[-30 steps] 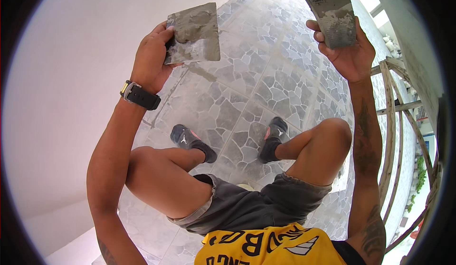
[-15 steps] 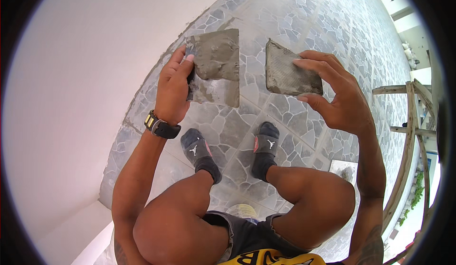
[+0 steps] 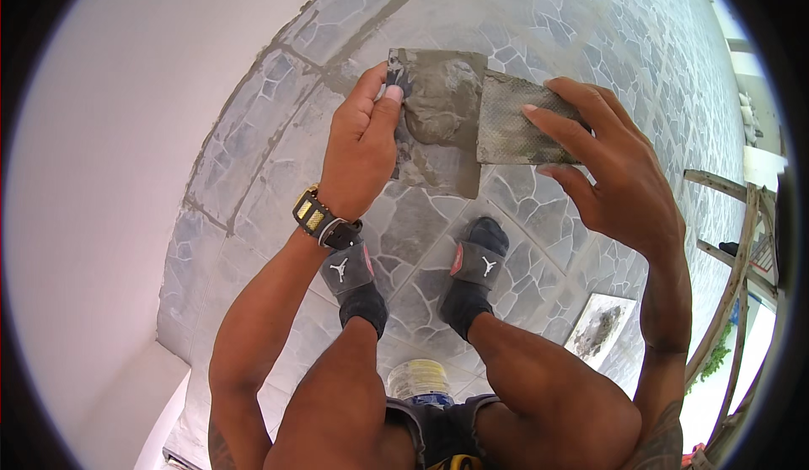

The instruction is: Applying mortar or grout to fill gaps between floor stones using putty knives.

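My left hand (image 3: 364,145) is closed on the left edge of a flat, squarish plate (image 3: 463,171), thumb on its upper face. Wet grey mortar (image 3: 442,107) is heaped over the upper part of that plate and smeared thinly lower down. In my right hand (image 3: 624,166) is a thin grey rectangular pad (image 3: 514,124) with a finely textured, mortar-stained face. Fingers lie across its top and the thumb grips its lower edge. The pad's left edge meets the plate's right edge. Both are held above the tiled floor.
Stone-patterned grey tiles (image 3: 413,225) spread below, with mortar-smeared joints (image 3: 371,27) beside the white wall (image 3: 109,175). A bucket (image 3: 419,379) stands between my legs. A stained white tile (image 3: 600,327) lies at right. Wooden poles (image 3: 731,284) stand farther right.
My left hand has carried the mortar plate rightward. The gap between plate and pad has closed, and their edges now meet. The view has shifted, showing more of the bucket and the mortar-smeared joints.
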The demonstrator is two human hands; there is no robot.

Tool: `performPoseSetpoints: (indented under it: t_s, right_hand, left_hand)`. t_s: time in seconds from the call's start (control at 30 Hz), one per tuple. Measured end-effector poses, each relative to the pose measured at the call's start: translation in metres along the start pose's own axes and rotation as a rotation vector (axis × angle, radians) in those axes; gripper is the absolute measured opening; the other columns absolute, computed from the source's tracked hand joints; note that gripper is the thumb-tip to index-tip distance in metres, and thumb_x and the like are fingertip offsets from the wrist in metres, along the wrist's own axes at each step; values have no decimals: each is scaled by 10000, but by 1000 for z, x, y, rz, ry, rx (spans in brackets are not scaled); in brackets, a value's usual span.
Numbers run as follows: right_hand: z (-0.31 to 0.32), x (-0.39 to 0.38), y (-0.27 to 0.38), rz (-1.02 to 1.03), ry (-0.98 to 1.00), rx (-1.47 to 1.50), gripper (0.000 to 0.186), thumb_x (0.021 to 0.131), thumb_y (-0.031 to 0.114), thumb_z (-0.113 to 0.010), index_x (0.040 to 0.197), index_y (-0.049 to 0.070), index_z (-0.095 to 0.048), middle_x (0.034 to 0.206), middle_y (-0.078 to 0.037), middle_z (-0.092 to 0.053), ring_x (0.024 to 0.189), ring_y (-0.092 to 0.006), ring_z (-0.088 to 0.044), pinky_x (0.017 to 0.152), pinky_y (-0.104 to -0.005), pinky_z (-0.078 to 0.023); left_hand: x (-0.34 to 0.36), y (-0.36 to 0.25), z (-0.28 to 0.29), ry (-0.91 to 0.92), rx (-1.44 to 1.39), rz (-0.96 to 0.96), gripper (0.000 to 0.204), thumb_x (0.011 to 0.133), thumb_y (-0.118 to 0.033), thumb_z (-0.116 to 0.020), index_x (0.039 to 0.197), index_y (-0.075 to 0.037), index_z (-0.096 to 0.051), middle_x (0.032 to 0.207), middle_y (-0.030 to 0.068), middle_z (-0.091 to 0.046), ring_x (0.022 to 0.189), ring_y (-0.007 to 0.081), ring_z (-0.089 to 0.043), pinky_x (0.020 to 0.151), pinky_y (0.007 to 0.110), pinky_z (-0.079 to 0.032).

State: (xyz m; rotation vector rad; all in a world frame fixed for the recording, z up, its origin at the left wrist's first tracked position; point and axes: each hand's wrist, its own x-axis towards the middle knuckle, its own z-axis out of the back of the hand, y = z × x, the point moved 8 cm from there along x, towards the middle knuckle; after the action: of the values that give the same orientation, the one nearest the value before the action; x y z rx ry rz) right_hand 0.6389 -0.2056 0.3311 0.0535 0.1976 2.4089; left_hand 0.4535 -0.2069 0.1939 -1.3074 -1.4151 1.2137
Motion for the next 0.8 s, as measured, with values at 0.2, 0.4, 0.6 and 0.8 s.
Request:
performPoseSetpoints:
  t_s: [0.2,0.4,0.6,0.8]
  right_hand:
    - [-31,31,-16,25,33,-70,612,674,13,-799,1248,105,-610,1319,-154,-526,1188,-341,-538,935,-421,-523]
    - [-41,37,-43,61,87,-132,556,694,16,-794,1220,76,-626,1294,-153,-534,1178,-333,-543,918,-416,-526]
    - [-53,33,-129,-112,250,-93,386,787,111,-752,1156,48,-659,1188,-114,-584,1133,-279,-553,941,-387,-487]
    - [-142,-31,-344,-489,522,474,448,904,238,-672,1304,51,-592,1220,-128,-614,1076,-236,-607,922,-388,-512]
  left_hand:
    - [27,24,5,53,95,27,378,1024,-147,-440,1346,49,-473,1014,25,-586,883,73,-492,782,242,-417]
    - [50,45,-15,-9,1,-10,321,1013,-132,-432,1280,6,-545,813,-33,-546,687,52,-417,620,244,-386]
    - [93,61,-38,-63,58,-12,332,1014,-158,-453,1273,30,-541,756,-36,-502,647,43,-392,574,237,-360]
    - [126,77,-54,-45,93,77,401,1014,-183,-483,1333,60,-500,772,-44,-505,657,38,-383,586,226,-361]
